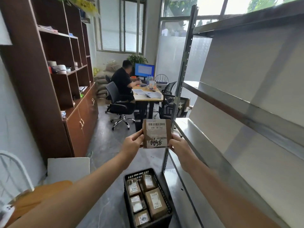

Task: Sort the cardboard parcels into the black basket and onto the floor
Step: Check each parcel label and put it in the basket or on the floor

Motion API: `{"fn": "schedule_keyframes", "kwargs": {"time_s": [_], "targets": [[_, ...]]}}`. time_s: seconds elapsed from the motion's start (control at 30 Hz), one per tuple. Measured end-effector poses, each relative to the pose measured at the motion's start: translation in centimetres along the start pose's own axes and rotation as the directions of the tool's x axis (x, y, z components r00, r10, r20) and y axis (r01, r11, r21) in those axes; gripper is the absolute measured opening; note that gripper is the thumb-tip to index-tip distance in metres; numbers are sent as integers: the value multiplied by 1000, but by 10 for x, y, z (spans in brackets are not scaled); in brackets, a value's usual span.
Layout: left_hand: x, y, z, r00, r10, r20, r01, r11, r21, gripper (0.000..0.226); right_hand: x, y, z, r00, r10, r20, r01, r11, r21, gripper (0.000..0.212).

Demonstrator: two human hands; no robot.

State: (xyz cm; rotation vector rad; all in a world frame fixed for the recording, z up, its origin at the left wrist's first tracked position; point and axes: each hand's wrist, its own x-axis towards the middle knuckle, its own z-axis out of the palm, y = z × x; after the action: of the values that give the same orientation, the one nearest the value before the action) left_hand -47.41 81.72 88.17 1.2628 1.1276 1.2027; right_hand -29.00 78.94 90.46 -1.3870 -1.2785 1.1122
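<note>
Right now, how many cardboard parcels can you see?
6. One parcel is held up between both hands; five lie in the black basket on the floor. More may be hidden under them.

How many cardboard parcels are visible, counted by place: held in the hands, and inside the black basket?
Parcel held in the hands: 1
Parcels in the black basket: 5
Total: 6 parcels
</note>
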Motion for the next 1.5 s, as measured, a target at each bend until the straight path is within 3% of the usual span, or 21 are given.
{"fn": "schedule_keyframes", "kwargs": {"time_s": [0.27,0.87,1.5], "targets": [[46,6,25,987,11,-163,-7,1000,23,37,72,-3,-27,1000,7,27,-10,994,107,40],[117,2,116,963,27,-270,6,992,123,38,168,26,-110,995,-1,98,-17,983,184,29],[184,-13,84,951,45,-307,15,982,189,35,234,22,-75,999,18,47,-23,995,95,35]]}}
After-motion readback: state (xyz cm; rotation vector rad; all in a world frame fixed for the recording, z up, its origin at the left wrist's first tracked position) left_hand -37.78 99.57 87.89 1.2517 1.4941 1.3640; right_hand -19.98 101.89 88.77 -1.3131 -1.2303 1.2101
